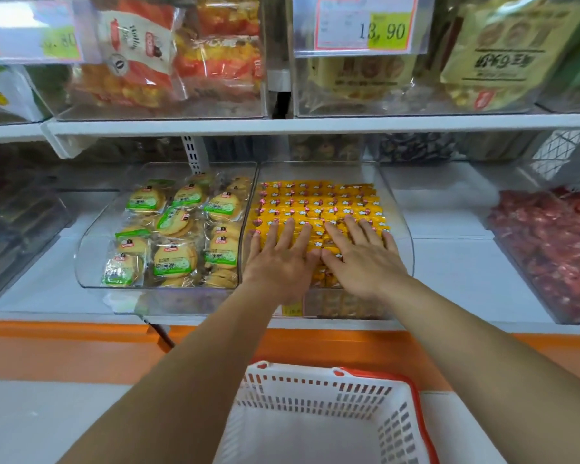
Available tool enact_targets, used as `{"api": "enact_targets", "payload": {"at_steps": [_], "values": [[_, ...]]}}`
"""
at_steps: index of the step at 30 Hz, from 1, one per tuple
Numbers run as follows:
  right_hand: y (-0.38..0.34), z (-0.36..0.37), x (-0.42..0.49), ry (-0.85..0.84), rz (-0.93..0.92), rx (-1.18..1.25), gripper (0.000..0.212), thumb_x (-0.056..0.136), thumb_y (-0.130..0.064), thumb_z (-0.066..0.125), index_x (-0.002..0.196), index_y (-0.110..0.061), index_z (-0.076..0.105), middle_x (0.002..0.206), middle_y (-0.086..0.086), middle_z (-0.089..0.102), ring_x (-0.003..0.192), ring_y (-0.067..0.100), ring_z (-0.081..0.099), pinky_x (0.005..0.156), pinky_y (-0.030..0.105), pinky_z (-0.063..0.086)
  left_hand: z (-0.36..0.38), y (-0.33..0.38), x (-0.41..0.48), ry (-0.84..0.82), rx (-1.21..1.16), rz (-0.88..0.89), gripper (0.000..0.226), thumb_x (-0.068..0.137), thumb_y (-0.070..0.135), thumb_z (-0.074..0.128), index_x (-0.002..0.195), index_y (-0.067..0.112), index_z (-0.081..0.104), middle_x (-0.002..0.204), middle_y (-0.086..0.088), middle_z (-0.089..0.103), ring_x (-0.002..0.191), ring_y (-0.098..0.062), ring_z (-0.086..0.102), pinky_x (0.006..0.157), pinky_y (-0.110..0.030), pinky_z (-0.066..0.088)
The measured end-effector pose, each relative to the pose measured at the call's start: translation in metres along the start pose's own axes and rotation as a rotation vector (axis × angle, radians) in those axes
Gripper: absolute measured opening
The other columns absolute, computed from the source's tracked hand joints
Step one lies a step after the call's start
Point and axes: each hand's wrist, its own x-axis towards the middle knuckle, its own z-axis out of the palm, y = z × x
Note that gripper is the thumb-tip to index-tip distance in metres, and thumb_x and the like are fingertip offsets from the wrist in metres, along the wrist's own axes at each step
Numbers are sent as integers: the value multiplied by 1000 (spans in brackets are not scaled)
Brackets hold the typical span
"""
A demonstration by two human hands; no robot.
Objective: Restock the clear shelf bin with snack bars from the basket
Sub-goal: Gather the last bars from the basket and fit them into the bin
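Observation:
The clear shelf bin (397, 209) in the middle of the shelf holds neat rows of yellow-wrapped snack bars (318, 200). Both my hands lie flat on top of the bars at the bin's front. My left hand (280, 259) presses with spread straight fingers on the left half. My right hand (360, 254) lies beside it on the right half, its thumb touching the left hand's thumb. Below, the white basket (318, 390) with an orange rim stands under my arms; the part of its inside that shows has nothing in it.
A clear bin of green-labelled round biscuits (178, 229) sits directly left of the bar bin. A bin of red-wrapped snacks (549, 242) stands at the right. The upper shelf (282, 123) carries bins of bagged snacks with price tags. An orange band (81, 353) runs below the shelf.

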Motion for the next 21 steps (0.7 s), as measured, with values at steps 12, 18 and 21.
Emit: {"api": "enact_targets", "payload": {"at_steps": [12,18,21], "values": [[-4,-4,0,76,71,52,65,98,-65,8,158,-41,-2,167,-1,-12,153,20,-16,123,47,-7,-8,6,8,27,-19,-1,58,107,52,11,161,37,-3,172,3,-8,158,-29,-10,124,-55,-5],[0,-5,21,8,58,-16,58,100,-62,7,154,-49,-5,167,-4,-15,153,20,-16,122,49,-8,-8,3,26,-10,43,9,58,106,54,12,160,41,-4,172,6,-8,157,-29,-14,123,-55,-9],[-2,-8,30,1,68,-23,57,101,-60,9,155,-49,-5,166,-5,-16,153,19,-16,123,48,-8,-10,2,31,-12,41,16,57,107,52,13,160,41,-4,172,6,-8,158,-29,-13,124,-56,-7]]}}
